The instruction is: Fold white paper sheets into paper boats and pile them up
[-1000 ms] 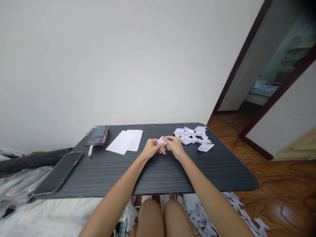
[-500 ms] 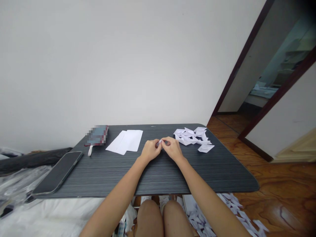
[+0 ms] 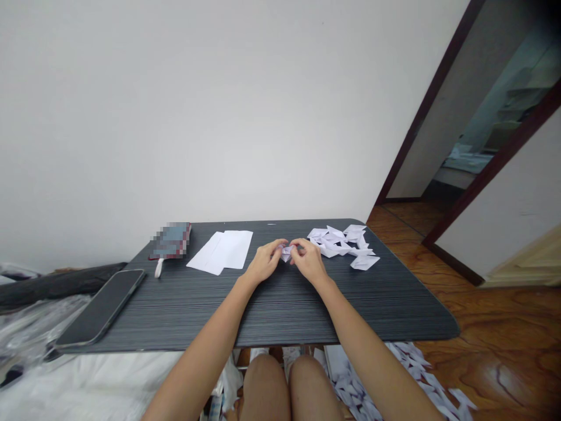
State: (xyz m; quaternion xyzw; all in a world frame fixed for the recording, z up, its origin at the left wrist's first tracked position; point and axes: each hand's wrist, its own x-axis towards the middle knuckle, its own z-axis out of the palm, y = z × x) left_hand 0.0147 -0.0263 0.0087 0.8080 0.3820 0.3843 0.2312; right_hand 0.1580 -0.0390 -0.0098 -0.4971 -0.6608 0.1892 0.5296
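Observation:
A small folded piece of white paper (image 3: 286, 253) is held between my two hands above the middle of the dark table (image 3: 280, 316). My left hand (image 3: 266, 259) pinches its left end, and my right hand (image 3: 308, 259) pinches the right end. The fingertips partly cover the paper, so its full shape is hidden. Right of my hands lies a loose group of folded white paper pieces (image 3: 335, 238). To the left, flat white paper sheets (image 3: 223, 251) lie overlapping.
A phone (image 3: 103, 307) rests at the table's left front edge. Behind it is a pixelated dark red-edged object (image 3: 172, 241) with a white strap. A white wall (image 3: 263, 117) stands behind the table. Many folded papers (image 3: 353, 389) lie below, by my legs.
My hands have spread slightly apart, and more of the folded paper now shows between them. The paper looks wider than before. The things on the table have stayed put.

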